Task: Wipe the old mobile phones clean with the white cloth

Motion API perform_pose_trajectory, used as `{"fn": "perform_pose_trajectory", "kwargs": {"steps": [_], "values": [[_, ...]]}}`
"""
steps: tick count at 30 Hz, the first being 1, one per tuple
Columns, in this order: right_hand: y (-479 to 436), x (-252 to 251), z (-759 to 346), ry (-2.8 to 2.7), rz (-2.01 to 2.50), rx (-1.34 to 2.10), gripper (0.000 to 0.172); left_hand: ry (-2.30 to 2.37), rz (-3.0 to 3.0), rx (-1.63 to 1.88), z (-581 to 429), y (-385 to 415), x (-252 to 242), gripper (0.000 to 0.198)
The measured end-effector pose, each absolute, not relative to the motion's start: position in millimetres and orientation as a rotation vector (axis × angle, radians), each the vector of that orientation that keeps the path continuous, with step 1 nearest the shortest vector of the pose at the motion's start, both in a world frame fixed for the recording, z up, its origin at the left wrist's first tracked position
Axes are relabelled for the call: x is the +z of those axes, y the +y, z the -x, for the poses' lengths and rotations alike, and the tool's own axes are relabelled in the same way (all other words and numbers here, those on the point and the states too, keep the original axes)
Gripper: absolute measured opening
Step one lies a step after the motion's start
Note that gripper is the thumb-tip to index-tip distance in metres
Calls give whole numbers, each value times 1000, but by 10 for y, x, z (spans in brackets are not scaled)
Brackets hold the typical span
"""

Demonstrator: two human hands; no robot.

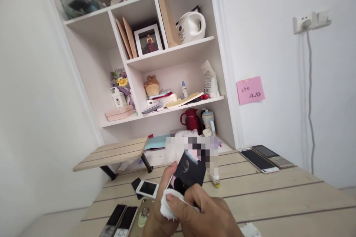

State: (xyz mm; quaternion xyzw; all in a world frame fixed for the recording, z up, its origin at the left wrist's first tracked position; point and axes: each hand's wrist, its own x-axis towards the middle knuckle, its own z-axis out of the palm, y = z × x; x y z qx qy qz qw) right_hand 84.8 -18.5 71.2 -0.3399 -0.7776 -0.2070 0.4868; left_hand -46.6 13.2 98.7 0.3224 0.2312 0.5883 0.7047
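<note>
My left hand [161, 203] grips a black phone [189, 172], holding it upright and tilted above the wooden table [278, 196]. My right hand [205, 213] is closed round a white cloth [168, 203] and presses it against the phone's lower part. Part of the area above the phone is blurred out. Several other phones lie on the table: a white one [147, 188] just left of my hands, two [119, 222] at the near left edge, and two more [265, 157] at the far right by the wall.
A white shelf unit [172, 55] behind holds a kettle [191, 25], a framed photo [148, 40], bottles and a red jug [191, 120]. A small wooden riser [114, 153] stands at the left. A pink note [250, 90] and a socket with cable [308, 22] are on the right wall.
</note>
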Motion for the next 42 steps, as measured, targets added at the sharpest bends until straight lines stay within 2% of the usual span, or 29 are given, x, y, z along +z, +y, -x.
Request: {"fn": "perform_pose_trajectory", "kwargs": {"steps": [5, 11, 16, 19, 24, 27, 31, 36, 42], "values": [[-157, 695, -809, -1861, 838, -475, 28, 565, -636, 1281, 424, 151, 1149, 21], [-105, 766, -964, -1925, 740, -515, 39, 483, -660, 1236, 402, 158, 1210, 28], [-118, 905, -1146, -2019, 802, -379, 44, 523, -674, 1327, 461, 143, 1207, 29], [-106, 947, -1215, -1984, 816, -311, 44, 552, -771, 1228, 475, 123, 1227, 39], [-35, 974, -1337, -1853, 850, -241, 41, 511, -959, 950, 503, 149, 1165, 69], [12, 988, -1391, -1740, 892, -262, 38, 504, -1004, 877, 528, 183, 1104, 77], [38, 984, -1377, -1661, 932, -290, 38, 551, -1036, 843, 560, 189, 1057, 74], [15, 975, -1317, -1649, 809, -264, 39, 708, -990, 772, 548, 161, 993, 60], [90, 994, -1385, -1541, 834, -294, 38, 658, -1006, 780, 522, 179, 938, 65]]}}
